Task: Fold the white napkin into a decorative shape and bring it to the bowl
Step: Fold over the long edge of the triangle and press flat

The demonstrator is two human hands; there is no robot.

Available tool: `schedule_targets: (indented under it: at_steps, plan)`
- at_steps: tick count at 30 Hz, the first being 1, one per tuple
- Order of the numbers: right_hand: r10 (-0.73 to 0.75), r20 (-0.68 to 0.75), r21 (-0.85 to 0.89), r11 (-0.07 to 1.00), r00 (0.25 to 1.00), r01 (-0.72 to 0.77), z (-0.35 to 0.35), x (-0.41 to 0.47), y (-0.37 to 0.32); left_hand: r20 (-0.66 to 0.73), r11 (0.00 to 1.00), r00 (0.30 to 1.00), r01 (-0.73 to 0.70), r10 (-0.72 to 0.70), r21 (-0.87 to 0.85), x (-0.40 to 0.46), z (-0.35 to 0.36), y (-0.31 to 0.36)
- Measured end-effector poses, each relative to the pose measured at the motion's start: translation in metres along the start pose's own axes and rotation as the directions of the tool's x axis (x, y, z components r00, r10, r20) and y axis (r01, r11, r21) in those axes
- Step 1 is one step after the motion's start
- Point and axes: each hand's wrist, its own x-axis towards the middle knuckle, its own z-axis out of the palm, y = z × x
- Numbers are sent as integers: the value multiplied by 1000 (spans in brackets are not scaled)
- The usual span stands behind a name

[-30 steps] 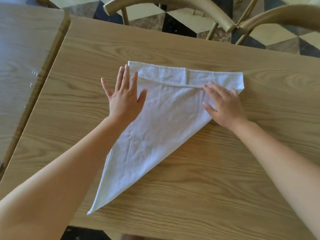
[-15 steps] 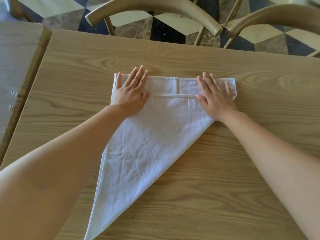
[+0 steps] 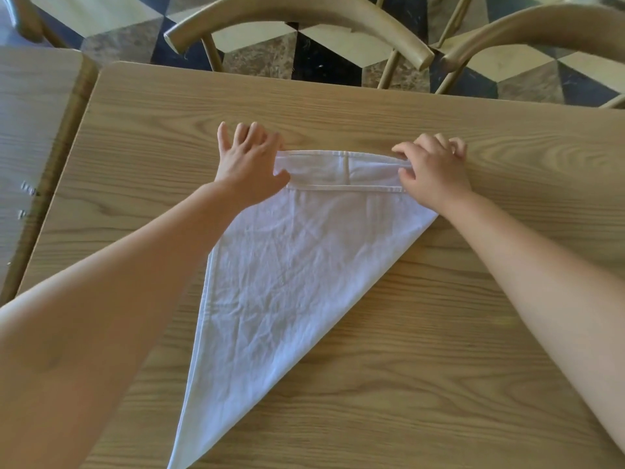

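The white napkin (image 3: pixel 287 282) lies on the wooden table (image 3: pixel 439 367) as a long triangle, its point toward me at the near edge. Along its far side runs a narrow folded band with a hem line. My left hand (image 3: pixel 248 160) covers the band's left end, fingers spread past the cloth onto the wood. My right hand (image 3: pixel 434 169) pinches the band's right end, fingers curled over the far fold and thumb on top. No bowl is in view.
Two curved wooden chair backs (image 3: pixel 297 18) (image 3: pixel 541 25) stand just beyond the table's far edge over a patterned tile floor. A second wooden table (image 3: pixel 30 130) butts against the left side, with a narrow gap between them.
Both hands slid from lying flat on the napkin to the two ends of its far band. The right hand's fingers curled around the far fold, and the band now looks narrower.
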Motion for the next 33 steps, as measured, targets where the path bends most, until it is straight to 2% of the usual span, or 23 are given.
schedule_targets:
  at_steps: [3, 6, 8, 10, 13, 15, 19, 21, 26, 31, 33]
  plan:
    - [-52, -106, -25, 998, 993, 50, -5, 1, -2, -62, 999, 998, -24, 22, -28, -2, -3, 2]
    - [-179, -255, -102, 982, 950, 158, -6, -12, 4, -234, 981, 960, -178, 156, -77, -16, -6, 4]
    - [-276, -320, -197, 955, 907, 221, -6, -27, 13, -322, 963, 916, -266, 241, -36, -32, -8, 4]
    - [-348, -330, -241, 930, 877, 278, -2, -42, 22, -344, 950, 889, -310, 302, 33, -46, -4, 2]
    - [-401, -292, -181, 914, 868, 362, 7, -60, 34, -308, 947, 898, -320, 315, 38, -61, 8, -6]
    - [-388, -294, -167, 921, 874, 353, 12, -69, 39, -291, 953, 910, -301, 295, 24, -70, 15, -12]
    - [-320, -336, -303, 927, 886, 220, 13, -74, 38, -325, 960, 911, -278, 252, -36, -80, 19, -15]
    - [-299, -365, -312, 931, 881, 187, 8, -71, 42, -334, 961, 909, -274, 248, -35, -81, 18, -14]
    - [-234, -338, -164, 968, 912, 188, 1, -63, 69, -327, 970, 930, -215, 168, -111, -81, 16, -12]
    - [-193, -207, 22, 979, 959, 201, -6, -53, 78, -332, 971, 930, -209, 160, -118, -82, 16, -15]
    - [-144, -151, 93, 983, 978, 159, -10, -46, 80, -332, 970, 929, -212, 162, -122, -81, 16, -15]
